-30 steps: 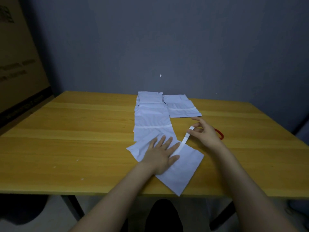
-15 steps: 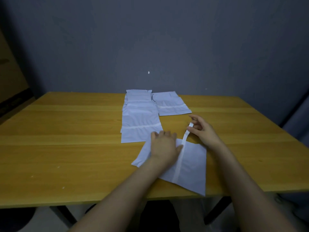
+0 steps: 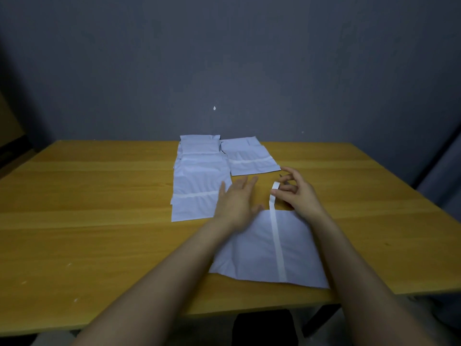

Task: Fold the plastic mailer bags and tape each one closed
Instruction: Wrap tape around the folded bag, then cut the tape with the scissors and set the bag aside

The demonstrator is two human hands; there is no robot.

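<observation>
My left hand [image 3: 237, 203] hid the near mailer's [image 3: 269, 248] far-left corner and part of the stack [image 3: 197, 186] behind. My right hand [image 3: 296, 196] covered its far-right corner. Both forearms ran off the bottom edge.

Yellow wooden table [image 3: 99, 245] spanning the view, grey wall [image 3: 274, 71] behind with a small white fleck [image 3: 214, 108], brown cardboard box [image 3: 8, 126] far left.

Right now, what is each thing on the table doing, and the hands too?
Near mailer bag: flat, strip partly peeled.
White strip: far end lifted, pinched.
Right hand: pinching the strip.
Left hand: open, fingers spread.
Far mailer bags: flat, overlapping.
Table: holding everything.
</observation>
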